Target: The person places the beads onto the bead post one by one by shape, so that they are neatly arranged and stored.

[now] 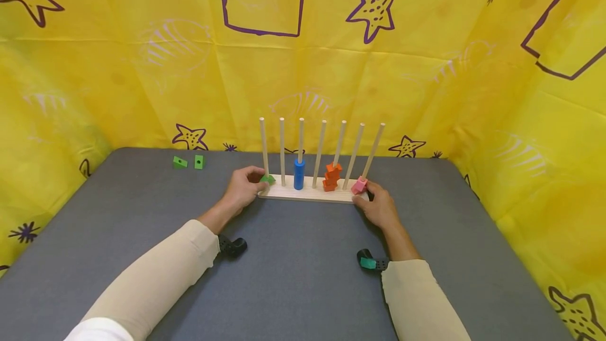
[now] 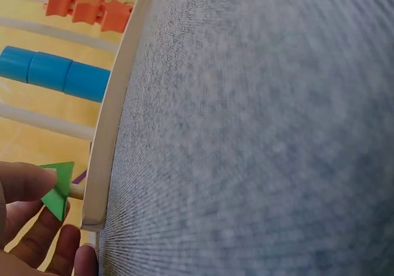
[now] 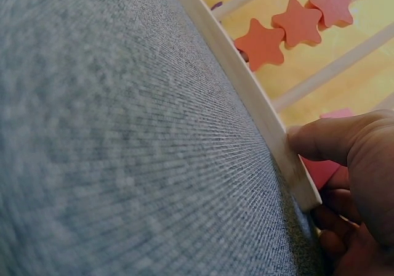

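Note:
A wooden peg stand (image 1: 312, 194) with several upright pegs sits on the table. My left hand (image 1: 240, 189) pinches a green triangular block (image 2: 60, 186) low on the leftmost peg; in the left wrist view a small gap shows between block and base. At the other end, my right hand (image 1: 380, 208) grips the base, thumb on its front edge and fingers curled behind the end. Pink blocks (image 1: 360, 185) sit on the rightmost peg, partly hidden by that hand. Blue cylinders (image 2: 52, 73) are stacked on one peg, orange stars (image 3: 297, 22) on another.
Two loose green blocks, one tilted-looking (image 1: 180, 162) and one beside it (image 1: 199, 162), lie at the table's back left. A yellow patterned cloth (image 1: 303, 72) hangs behind and at both sides of the grey table (image 1: 303, 278). Black straps (image 1: 232, 247) are on the wrists.

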The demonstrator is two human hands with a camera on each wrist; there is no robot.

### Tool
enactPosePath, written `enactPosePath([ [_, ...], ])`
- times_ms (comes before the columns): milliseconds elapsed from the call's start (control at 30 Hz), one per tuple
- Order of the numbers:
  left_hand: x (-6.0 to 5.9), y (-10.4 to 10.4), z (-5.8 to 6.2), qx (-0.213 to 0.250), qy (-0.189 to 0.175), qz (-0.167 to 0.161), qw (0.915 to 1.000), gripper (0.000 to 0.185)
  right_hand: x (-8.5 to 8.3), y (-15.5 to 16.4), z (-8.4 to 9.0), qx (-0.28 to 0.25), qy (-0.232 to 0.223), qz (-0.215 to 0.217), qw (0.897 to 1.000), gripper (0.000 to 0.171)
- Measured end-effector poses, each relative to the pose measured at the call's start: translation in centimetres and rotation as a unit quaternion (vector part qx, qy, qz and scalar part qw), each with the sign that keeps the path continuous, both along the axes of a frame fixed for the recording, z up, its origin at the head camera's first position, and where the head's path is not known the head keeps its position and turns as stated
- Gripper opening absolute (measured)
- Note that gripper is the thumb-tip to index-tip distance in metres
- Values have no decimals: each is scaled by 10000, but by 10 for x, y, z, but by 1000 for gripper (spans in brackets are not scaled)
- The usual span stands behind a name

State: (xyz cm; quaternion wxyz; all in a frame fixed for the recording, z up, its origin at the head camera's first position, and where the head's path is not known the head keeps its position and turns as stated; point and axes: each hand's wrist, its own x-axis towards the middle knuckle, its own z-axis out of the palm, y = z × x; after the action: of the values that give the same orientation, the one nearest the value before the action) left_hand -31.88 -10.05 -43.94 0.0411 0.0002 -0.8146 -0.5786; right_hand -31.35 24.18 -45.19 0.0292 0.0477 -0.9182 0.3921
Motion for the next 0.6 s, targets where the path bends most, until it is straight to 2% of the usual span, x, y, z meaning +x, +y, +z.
enactPosePath([
  [200,1,-1,-3,-233,-65,-63,9997,33,-1,0,-2,41,243,47,9997,53],
  [333,1,-2,-3,-228,-81,-75,9997,35,-1,0,-2,18,225,50,9997,56],
  [500,2,-9,2,-230,-146,-46,9996,35,-1,0,-1,33,226,25,9997,55],
  [600,3,-17,9,-243,-147,128,9995,34,0,1,-1,15,215,33,9998,54],
])
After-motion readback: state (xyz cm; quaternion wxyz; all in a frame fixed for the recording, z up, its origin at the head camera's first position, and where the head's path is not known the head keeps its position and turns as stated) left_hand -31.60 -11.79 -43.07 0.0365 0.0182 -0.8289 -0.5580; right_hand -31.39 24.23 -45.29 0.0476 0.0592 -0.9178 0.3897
